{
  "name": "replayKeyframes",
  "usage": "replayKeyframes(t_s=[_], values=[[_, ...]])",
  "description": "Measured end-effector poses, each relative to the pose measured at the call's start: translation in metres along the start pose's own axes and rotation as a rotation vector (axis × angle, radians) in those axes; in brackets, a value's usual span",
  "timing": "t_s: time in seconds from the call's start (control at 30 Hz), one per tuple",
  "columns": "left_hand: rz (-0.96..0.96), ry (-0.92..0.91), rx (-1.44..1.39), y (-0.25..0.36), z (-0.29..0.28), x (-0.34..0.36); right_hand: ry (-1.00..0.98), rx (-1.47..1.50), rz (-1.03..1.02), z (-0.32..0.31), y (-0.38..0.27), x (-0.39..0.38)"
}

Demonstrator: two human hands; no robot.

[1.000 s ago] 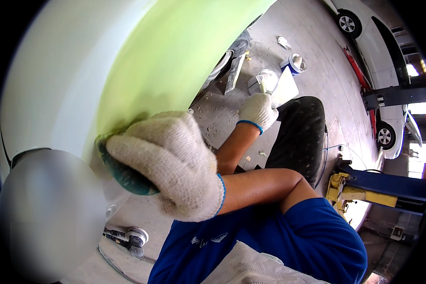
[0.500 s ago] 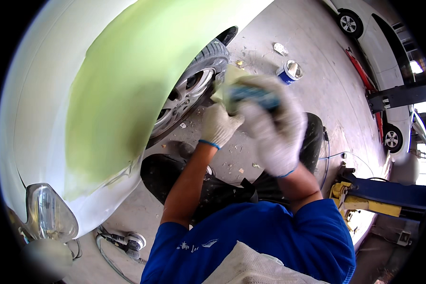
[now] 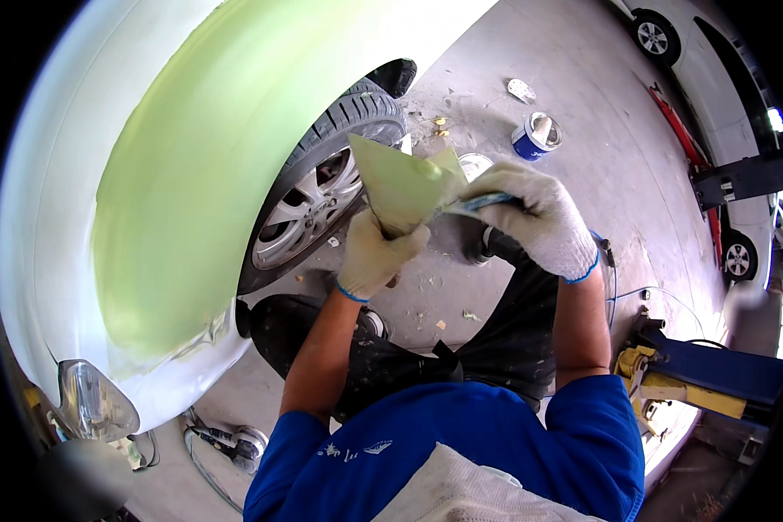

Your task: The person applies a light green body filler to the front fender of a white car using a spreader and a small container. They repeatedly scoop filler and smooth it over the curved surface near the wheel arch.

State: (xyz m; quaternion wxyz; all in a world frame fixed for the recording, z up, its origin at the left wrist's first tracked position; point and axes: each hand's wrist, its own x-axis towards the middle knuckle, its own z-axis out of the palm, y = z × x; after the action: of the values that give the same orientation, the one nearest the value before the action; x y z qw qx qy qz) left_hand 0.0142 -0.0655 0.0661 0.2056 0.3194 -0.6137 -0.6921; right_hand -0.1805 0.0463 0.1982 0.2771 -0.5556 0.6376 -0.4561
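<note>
My left hand (image 3: 376, 259), in a white knit glove, is closed on the lower end of a flat putty board (image 3: 390, 184) coated in pale green filler. A thicker dab of filler sits near its right corner. In my gloved right hand (image 3: 546, 224) is a putty knife with a blue handle (image 3: 489, 201); its blade end meets the board's right side, partly hidden. To the left, a broad patch of smooth green filler (image 3: 183, 191) covers the white car body panel (image 3: 56, 191), beside the wheel (image 3: 313, 207).
A blue-and-white tub (image 3: 525, 148) stands on the floor ahead, near a flat whitish piece (image 3: 520, 90). A sander (image 3: 249, 445) with a hose lies at lower left. On the right are a blue-and-yellow lift arm (image 3: 713, 365) and another white car (image 3: 713, 70).
The right hand and putty knife have swung right and turned lower against the board. The left hand has shifted slightly left and down, and the board now shows its broad face.
</note>
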Motion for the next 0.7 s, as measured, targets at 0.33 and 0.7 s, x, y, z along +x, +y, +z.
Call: replayKeyframes(t_s=[0.33, 0.7], values=[[-0.019, 0.088, 0.452, -0.049, 0.021, 0.039, 0.704, 0.448, -0.09, -0.002, 0.093, 0.184], [0.002, 0.129, 0.505, -0.069, 0.025, 0.05, 0.761, 0.439, -0.197, 0.041, 0.104, 0.242]])
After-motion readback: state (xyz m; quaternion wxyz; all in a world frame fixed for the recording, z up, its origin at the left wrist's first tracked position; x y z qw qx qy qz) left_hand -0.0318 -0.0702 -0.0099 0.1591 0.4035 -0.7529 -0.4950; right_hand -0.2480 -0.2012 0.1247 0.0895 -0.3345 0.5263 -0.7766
